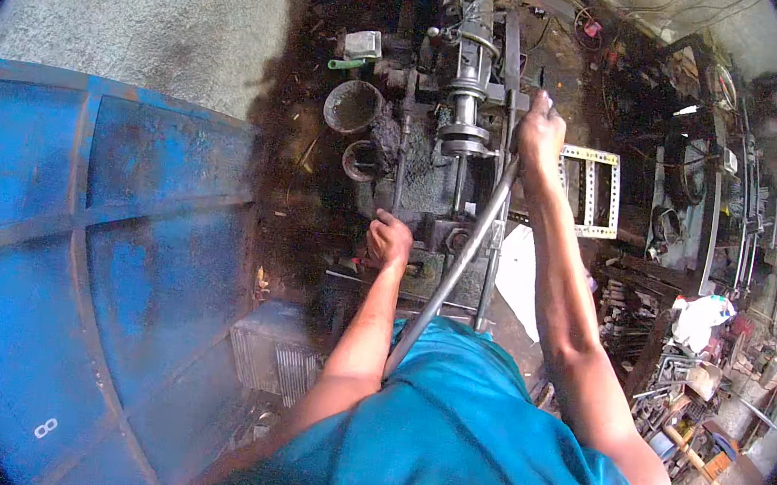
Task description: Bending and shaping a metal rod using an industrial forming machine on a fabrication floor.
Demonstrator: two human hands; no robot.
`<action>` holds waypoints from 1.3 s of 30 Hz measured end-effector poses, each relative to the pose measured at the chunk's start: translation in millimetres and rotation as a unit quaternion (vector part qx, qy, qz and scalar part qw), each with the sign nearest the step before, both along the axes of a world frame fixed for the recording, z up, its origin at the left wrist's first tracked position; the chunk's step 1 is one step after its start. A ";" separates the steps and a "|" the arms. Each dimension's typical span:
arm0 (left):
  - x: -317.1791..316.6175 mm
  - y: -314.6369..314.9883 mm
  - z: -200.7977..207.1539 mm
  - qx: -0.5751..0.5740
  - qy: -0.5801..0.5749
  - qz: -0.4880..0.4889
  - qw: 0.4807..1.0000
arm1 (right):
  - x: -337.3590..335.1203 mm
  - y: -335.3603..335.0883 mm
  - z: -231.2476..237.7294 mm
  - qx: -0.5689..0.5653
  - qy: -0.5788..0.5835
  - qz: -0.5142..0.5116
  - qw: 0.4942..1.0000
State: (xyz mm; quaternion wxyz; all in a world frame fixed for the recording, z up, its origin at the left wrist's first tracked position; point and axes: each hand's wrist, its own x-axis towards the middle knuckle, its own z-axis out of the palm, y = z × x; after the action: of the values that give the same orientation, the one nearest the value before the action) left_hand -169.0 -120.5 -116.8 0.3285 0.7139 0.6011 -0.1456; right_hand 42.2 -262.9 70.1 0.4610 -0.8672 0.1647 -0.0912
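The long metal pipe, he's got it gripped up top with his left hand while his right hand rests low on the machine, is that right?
The hands are swapped. In the head view the right hand grips the top of the long metal pipe, and the left hand rests low on the machine.

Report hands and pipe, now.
Right hand gripping pipe top. Left hand closed low on machine. Bucket left, clear of pipe.

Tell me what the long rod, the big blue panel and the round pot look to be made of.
The rod looks like bare grey steel with a dull sheen. The blue panel seems to be painted sheet metal, its paint worn to rusty patches. The round pot is probably metal, dark and grimy.
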 end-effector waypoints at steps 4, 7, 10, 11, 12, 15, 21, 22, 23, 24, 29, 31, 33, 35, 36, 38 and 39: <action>-8.5 -6.5 17.0 0.036 -0.069 0.032 0.996 | 6.0 -2.9 -1.8 -0.056 0.052 0.021 0.997; -6.6 -8.1 20.9 0.108 -0.103 0.014 0.989 | 3.4 -2.9 -0.8 -0.015 0.063 -0.001 0.998; -2.1 -4.2 9.2 0.103 -0.150 -0.030 0.983 | 4.5 -0.6 1.5 -0.028 0.050 0.002 0.998; 3.1 -3.1 1.7 0.116 -0.174 -0.024 0.978 | 5.4 -0.4 2.7 -0.030 0.054 0.008 0.998; -2.1 -4.1 -4.2 0.097 -0.145 -0.008 0.985 | 5.2 0.8 3.0 -0.028 0.080 0.000 0.996; -7.8 -2.9 -17.9 0.052 -0.115 0.021 0.992 | 1.9 0.8 4.3 -0.027 0.041 -0.030 0.998; -11.6 -2.4 -16.8 0.063 -0.062 0.003 0.996 | 5.3 0.6 1.3 -0.025 0.094 -0.030 0.995; -10.0 -2.5 -15.7 0.065 -0.077 -0.004 0.995 | 7.6 1.0 0.5 -0.006 0.061 -0.022 0.998; -3.7 -2.8 -15.2 0.067 -0.086 -0.003 0.994 | 9.9 0.1 0.0 0.009 0.039 -0.025 0.999; -5.8 -0.8 -13.0 0.068 -0.083 -0.027 0.994 | 11.8 0.3 -0.6 -0.026 0.050 -0.013 0.998; -12.6 -4.7 10.1 0.124 -0.110 -0.075 0.983 | 10.2 -3.1 -3.0 -0.010 0.048 -0.035 0.998; -12.2 -11.7 22.8 0.094 -0.106 0.007 0.990 | 19.5 -0.5 -1.9 0.014 0.102 -0.020 0.994; -4.1 -13.5 33.2 0.113 -0.125 0.046 0.985 | 20.4 2.0 0.2 -0.015 0.107 -0.029 0.994; -8.5 -9.5 39.5 0.136 -0.162 -0.032 0.977 | 16.4 2.3 4.2 -0.048 0.105 -0.031 0.993; -4.7 -7.7 40.2 0.120 -0.140 -0.019 0.983 | 14.7 3.1 8.1 -0.025 0.090 -0.033 0.995; -1.2 -6.3 38.4 0.072 -0.086 0.014 0.994 | 6.4 3.4 16.5 -0.013 0.085 -0.041 0.995; -0.6 -6.5 36.9 0.071 -0.083 0.008 0.994 | 0.9 4.0 20.8 -0.010 0.079 -0.040 0.996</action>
State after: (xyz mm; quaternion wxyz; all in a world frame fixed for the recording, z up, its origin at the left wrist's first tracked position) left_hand -169.6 -127.0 -80.0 0.3268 0.7401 0.5863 -0.0403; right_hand 43.1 -258.9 90.9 0.4336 -0.8690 0.2346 -0.0422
